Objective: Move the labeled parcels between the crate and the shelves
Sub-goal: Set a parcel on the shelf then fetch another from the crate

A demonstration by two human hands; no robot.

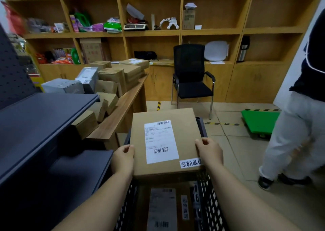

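Flat brown labeled parcel (pixel 163 141) held level above black perforated crate (pixel 209 204).

Handwritten white sticker (pixel 190 163), near right corner of held cardboard parcel (pixel 165 141): "超期退回". White shipping label (pixel 161 141) on parcel top: barcodes far and near, fine print too small to read. Second parcel (pixel 162 208) in black crate (pixel 209 200) below: barcode label, narrow sticker at its right, characters blurred. Print on far shelf goods illegible.
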